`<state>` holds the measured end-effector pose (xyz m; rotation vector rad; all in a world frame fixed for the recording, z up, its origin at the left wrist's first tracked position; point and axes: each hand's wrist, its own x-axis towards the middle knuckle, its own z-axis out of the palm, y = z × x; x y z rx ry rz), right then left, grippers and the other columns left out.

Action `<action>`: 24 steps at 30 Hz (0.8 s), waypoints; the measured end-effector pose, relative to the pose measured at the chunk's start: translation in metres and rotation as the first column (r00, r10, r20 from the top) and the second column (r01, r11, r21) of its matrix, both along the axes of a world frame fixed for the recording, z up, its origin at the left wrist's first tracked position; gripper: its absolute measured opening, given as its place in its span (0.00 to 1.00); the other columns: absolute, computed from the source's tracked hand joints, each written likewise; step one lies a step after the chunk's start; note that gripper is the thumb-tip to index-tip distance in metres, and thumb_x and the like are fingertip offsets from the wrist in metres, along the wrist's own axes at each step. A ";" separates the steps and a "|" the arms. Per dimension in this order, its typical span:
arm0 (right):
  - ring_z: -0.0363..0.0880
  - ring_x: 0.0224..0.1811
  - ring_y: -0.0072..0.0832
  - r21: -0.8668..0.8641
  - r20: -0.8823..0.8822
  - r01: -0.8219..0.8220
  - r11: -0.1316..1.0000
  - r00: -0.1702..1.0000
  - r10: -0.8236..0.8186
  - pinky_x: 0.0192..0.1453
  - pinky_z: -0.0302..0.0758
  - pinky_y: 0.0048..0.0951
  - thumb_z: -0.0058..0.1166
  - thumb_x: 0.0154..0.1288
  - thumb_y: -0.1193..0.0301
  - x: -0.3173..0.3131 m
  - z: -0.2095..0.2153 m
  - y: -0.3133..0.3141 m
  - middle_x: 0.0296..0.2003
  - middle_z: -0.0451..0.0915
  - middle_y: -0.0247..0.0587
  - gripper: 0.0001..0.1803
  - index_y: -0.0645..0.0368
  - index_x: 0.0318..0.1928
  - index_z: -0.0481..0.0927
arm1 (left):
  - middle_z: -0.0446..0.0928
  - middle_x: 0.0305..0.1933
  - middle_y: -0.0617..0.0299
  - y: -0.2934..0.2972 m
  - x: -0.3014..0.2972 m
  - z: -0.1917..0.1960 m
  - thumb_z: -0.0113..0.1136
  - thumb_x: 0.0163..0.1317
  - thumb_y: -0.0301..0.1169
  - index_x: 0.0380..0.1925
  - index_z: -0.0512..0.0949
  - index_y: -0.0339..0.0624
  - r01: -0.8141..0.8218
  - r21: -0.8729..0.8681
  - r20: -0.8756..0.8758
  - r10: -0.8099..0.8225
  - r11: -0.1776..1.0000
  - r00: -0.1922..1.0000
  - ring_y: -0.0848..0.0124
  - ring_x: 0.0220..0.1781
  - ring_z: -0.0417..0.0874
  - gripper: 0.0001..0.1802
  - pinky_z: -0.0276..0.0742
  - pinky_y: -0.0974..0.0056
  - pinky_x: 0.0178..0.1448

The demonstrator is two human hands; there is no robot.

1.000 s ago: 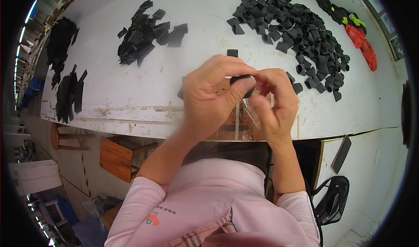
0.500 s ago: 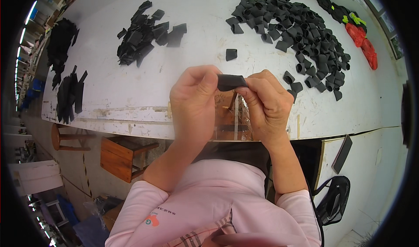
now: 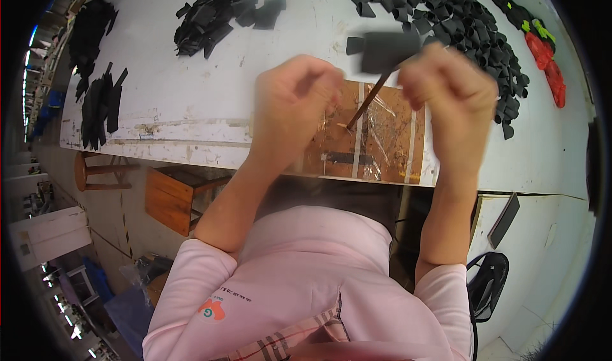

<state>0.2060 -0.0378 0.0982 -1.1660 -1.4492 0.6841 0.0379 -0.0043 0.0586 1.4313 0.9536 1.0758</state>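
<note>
Fingers of the right hand (image 3: 449, 90) pinched a black foam piece (image 3: 387, 49) above the brown mat (image 3: 382, 138), the left hand (image 3: 293, 103) curled loosely beside it holding nothing visible, while the far-right heap of black pieces (image 3: 459, 23) suggested much remained.

free: bare white table (image 3: 191, 87) left of hands | blocked: black piece heaps (image 3: 459, 23) right, far left
</note>
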 end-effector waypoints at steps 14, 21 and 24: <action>0.68 0.22 0.14 -0.451 -0.233 0.006 0.892 0.965 -0.124 0.26 0.66 0.16 0.49 0.62 0.68 -0.021 -0.083 -0.049 0.19 0.73 0.30 0.11 0.65 0.33 0.78 | 0.71 0.36 0.53 0.018 -0.022 -0.108 0.60 0.47 0.26 0.26 0.73 0.35 0.137 0.499 -0.794 0.388 0.856 0.468 0.57 0.39 0.73 0.08 0.71 0.61 0.40; 0.69 0.22 0.15 -0.628 -0.424 -0.186 0.756 0.896 -0.131 0.26 0.68 0.16 0.48 0.62 0.69 -0.031 -0.085 -0.042 0.22 0.74 0.32 0.12 0.68 0.36 0.76 | 0.72 0.40 0.54 -0.004 -0.030 -0.060 0.59 0.41 0.21 0.24 0.77 0.39 0.282 0.730 -0.519 0.237 0.622 0.821 0.59 0.41 0.73 0.07 0.71 0.60 0.43; 0.71 0.22 0.17 -0.565 -0.705 -0.405 0.719 0.690 -0.165 0.25 0.70 0.16 0.49 0.62 0.70 -0.034 -0.098 -0.038 0.24 0.75 0.34 0.11 0.67 0.36 0.75 | 0.71 0.42 0.52 -0.028 -0.028 -0.052 0.60 0.38 0.20 0.25 0.77 0.40 0.361 0.724 -0.504 0.094 0.588 0.858 0.58 0.43 0.73 0.10 0.71 0.61 0.44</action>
